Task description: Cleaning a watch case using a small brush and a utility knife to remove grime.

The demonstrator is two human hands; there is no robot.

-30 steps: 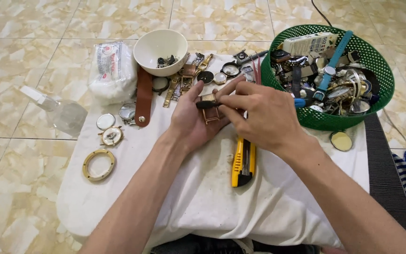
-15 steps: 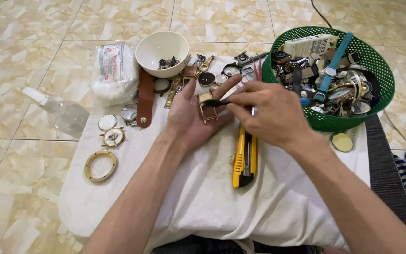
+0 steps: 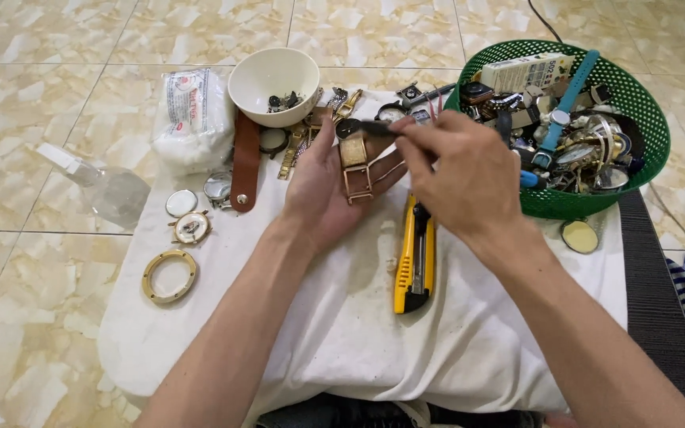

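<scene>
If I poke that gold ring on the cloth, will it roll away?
Probably not: the gold ring lies flat on the white cloth, so it would likely slide instead. It looks rigid and hollow, so probably light. Stood on edge, it might roll.

1. The mesh basket (image 3: 644, 111) is green.
2. The utility knife (image 3: 415, 261) is yellow with black parts.
3. The bowl (image 3: 273, 83) is white.
4. The leather strap (image 3: 244, 162) is brown.
5. The cloth (image 3: 342, 333) is white with faint stains.
6. The floor (image 3: 49, 95) has cream marbled tiles.
7. The watch strap (image 3: 566, 103) is teal.
</scene>
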